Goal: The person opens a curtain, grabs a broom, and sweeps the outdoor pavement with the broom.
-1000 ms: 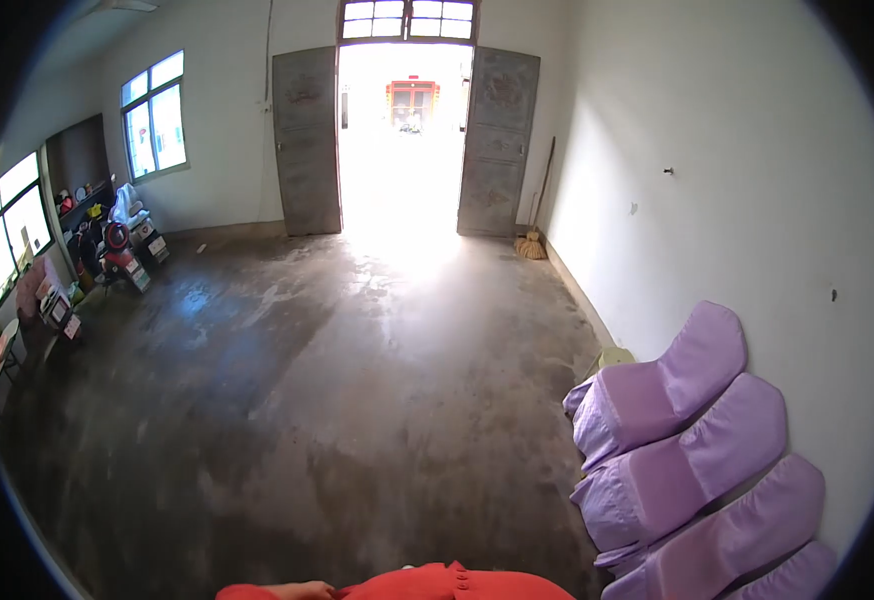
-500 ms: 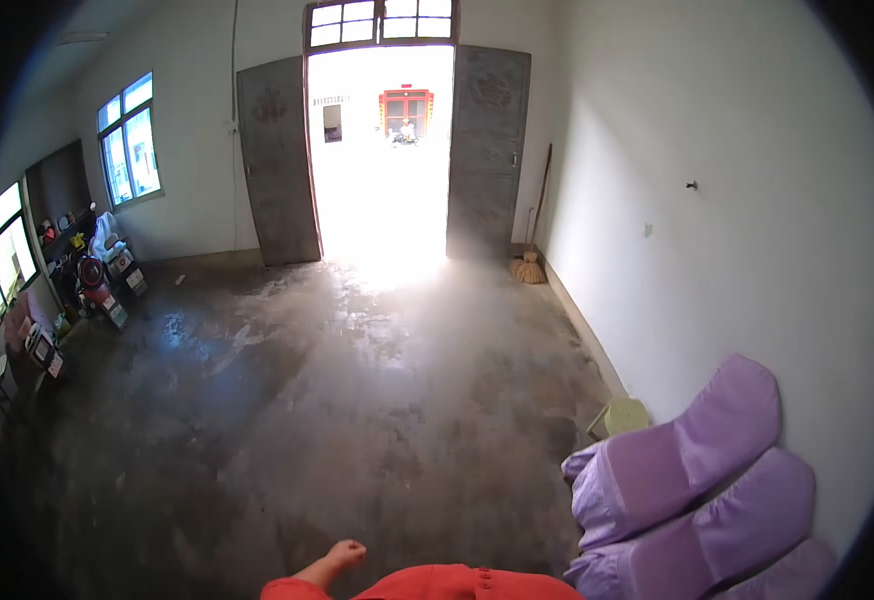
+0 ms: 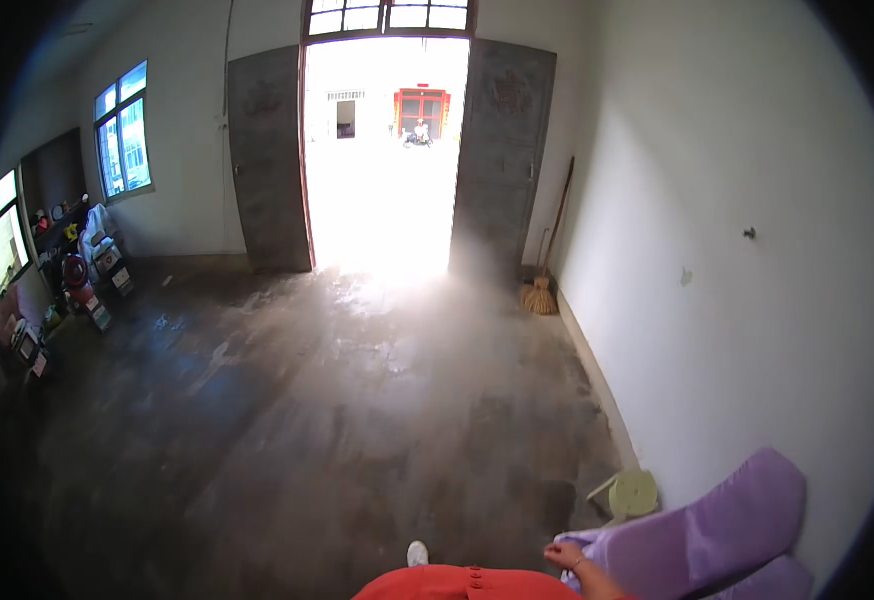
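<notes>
My right hand (image 3: 565, 555) is at the lower right, its fingers curled, in front of the purple-covered chair (image 3: 682, 535). Whether it holds anything is too small to tell. A thin band circles its wrist. My left hand is out of view. My red clothing (image 3: 457, 582) fills the bottom edge, and one white shoe (image 3: 417, 553) shows just above it. Beyond the chair, against the right wall, stands a pale green stool (image 3: 633, 492).
Open grey doors (image 3: 267, 160) flank the bright doorway (image 3: 382, 200). A straw broom (image 3: 539, 297) leans by the right wall. Parked scooters (image 3: 82, 285) line the left side. The concrete floor (image 3: 337, 430) has damp-looking patches.
The doorway, broom and stool look nearer, and fewer purple chairs show. My left hand, in view at the bottom before, has left the frame; my right hand has come into view.
</notes>
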Demonstrator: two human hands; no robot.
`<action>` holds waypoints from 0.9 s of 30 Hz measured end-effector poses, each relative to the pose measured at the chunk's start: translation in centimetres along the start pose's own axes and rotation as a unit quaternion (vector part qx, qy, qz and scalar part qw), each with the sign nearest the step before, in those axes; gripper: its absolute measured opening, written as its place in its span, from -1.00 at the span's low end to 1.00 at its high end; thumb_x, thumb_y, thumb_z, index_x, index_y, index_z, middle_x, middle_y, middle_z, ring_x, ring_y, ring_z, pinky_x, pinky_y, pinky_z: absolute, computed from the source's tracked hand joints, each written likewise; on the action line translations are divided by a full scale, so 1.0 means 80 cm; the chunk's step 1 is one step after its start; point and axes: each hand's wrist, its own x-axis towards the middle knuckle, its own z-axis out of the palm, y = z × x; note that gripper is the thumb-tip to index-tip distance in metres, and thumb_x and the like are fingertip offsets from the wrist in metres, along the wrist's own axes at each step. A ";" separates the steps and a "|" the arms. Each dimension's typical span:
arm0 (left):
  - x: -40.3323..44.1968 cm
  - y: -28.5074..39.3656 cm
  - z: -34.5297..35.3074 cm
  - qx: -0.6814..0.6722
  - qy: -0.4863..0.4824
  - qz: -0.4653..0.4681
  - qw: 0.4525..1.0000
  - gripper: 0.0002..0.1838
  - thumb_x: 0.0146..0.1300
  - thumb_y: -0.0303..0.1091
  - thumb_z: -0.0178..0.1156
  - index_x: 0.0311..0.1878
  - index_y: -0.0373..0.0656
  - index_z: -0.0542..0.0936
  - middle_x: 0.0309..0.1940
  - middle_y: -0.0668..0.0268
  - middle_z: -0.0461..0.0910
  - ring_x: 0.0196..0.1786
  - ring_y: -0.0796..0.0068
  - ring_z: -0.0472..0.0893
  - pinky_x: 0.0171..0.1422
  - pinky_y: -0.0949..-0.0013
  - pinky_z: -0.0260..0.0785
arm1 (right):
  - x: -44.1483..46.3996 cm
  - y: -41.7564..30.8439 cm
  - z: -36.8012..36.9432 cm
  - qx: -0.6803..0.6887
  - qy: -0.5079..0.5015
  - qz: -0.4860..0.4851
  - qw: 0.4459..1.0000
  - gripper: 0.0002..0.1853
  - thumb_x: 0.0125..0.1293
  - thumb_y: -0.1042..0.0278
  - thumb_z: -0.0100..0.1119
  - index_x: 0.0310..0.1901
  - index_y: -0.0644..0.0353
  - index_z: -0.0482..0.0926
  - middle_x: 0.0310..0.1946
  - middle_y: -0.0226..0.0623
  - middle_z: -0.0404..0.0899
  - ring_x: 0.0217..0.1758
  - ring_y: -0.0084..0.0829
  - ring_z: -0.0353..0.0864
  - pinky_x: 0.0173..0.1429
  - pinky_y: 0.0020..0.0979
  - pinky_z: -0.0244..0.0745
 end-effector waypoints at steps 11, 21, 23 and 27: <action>0.332 0.631 -0.165 0.028 0.116 0.215 0.969 -0.70 0.25 -0.11 0.24 -0.21 -0.17 0.69 -0.42 0.35 0.66 -0.37 0.56 0.61 -0.22 0.39 0.49 | 0.217 -0.034 -0.138 0.043 -0.022 0.192 0.980 -0.77 0.17 0.17 0.19 -0.26 0.10 0.69 -0.44 -0.30 0.68 -0.33 -0.43 0.67 -0.17 -0.38 0.55; 0.532 0.787 -0.138 -0.115 -0.009 0.185 0.976 -0.74 0.23 -0.17 0.27 -0.27 -0.20 0.69 -0.53 0.36 0.60 -0.46 0.54 0.57 -0.30 0.35 0.48 | 0.539 -0.026 -0.336 -0.027 -0.060 0.232 0.970 -0.81 0.11 0.22 0.15 -0.47 0.08 0.70 -0.59 -0.29 0.64 -0.48 -0.39 0.65 -0.30 -0.33 0.54; 0.539 0.795 -0.136 -0.186 -0.001 0.102 0.977 -0.76 0.26 -0.22 0.28 -0.22 -0.23 0.67 -0.50 0.33 0.61 -0.46 0.51 0.57 -0.34 0.37 0.48 | 0.625 0.019 -0.399 -0.167 -0.104 0.163 0.967 -0.80 0.10 0.23 0.14 -0.51 0.07 0.70 -0.62 -0.29 0.63 -0.50 -0.38 0.64 -0.32 -0.32 0.54; 0.487 0.826 -0.155 -0.257 0.065 0.014 0.964 -0.80 0.27 -0.32 0.26 -0.18 -0.29 0.63 -0.42 0.25 0.63 -0.42 0.41 0.62 -0.35 0.39 0.50 | 0.774 -0.088 -0.539 0.020 0.049 0.149 0.987 -0.79 0.25 0.23 0.08 -0.43 0.11 0.63 -0.65 -0.38 0.53 -0.58 -0.45 0.55 -0.46 -0.29 0.47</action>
